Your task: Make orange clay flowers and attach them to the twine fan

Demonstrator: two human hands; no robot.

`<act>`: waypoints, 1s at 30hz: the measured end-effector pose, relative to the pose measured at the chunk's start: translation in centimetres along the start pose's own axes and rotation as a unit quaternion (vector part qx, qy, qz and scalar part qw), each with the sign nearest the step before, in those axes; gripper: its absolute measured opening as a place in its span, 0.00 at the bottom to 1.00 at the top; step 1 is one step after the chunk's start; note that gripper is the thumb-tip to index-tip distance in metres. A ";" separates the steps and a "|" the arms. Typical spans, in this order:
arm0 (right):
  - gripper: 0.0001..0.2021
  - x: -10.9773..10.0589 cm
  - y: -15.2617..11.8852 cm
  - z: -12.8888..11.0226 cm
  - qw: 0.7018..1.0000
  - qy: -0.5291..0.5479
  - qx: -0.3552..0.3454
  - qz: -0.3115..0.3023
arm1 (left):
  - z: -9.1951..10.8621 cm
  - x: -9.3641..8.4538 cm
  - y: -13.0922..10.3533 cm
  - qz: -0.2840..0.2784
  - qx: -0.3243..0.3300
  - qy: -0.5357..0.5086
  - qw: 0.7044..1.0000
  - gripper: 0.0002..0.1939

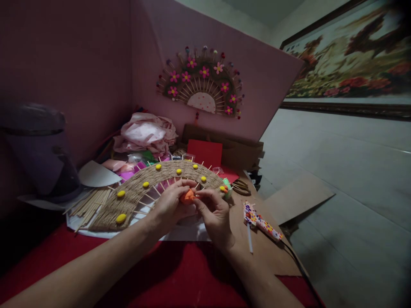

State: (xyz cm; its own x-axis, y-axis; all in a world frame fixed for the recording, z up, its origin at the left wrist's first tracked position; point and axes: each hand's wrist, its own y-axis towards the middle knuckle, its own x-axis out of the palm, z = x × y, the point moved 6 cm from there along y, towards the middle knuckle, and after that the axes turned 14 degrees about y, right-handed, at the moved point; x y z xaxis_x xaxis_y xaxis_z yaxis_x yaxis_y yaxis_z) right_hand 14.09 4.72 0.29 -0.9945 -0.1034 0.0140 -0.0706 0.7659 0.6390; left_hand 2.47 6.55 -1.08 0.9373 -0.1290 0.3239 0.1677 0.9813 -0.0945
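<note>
Between my two hands is a small lump of orange modelling clay (188,196). My left hand (173,199) has its fingers closed round the lump. The thumb and forefinger of my right hand (215,216) pinch at the lump's right side. Both hands hover over the inner edge of a twine-woven, fan-shaped arch (111,205), which lies on a white sheet. Wooden sticks poke out from the arch, and several yellow ovals (145,185) dot its surface. At its right end, one yellow oval (222,188) has a bit of orange beside it.
Loose wooden sticks (91,205) lie at the left. A flower-patterned glue gun (261,222) rests on brown cardboard (244,256), its cord trailing rightward. Behind are crumpled pink fabric (146,132) and red paper (205,152). A finished flowered fan (201,81) hangs on the pink panel.
</note>
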 end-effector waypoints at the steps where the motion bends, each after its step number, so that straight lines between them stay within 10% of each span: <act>1: 0.05 0.1 0.0 0.0 1.000 -0.018 -0.008 -0.008 | 0.0 0.0 0.0 -0.001 0.000 0.001 1.000 0.11; 9: 0.03 0.7 -0.1 -1.2 0.990 -0.116 -0.061 -0.045 | -0.1 0.2 -0.1 0.003 0.008 -0.001 1.000 0.09; 18: 0.07 -0.9 0.2 0.9 0.997 -0.008 0.026 0.065 | -0.1 0.1 0.2 -0.013 0.008 -0.029 0.999 0.10; 30: 0.04 1.0 -0.2 -1.5 0.985 -0.137 -0.094 -0.055 | -0.3 0.2 0.0 -0.022 0.000 -0.041 0.999 0.10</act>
State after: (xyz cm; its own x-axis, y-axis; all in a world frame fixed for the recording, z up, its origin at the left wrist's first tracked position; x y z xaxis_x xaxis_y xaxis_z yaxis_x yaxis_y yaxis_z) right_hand 13.26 3.53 1.32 -0.9669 0.0157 -0.2546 -0.1890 0.6261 0.7565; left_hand 2.74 6.46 -1.29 0.9008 -0.1608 0.4034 0.2092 0.9747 -0.0786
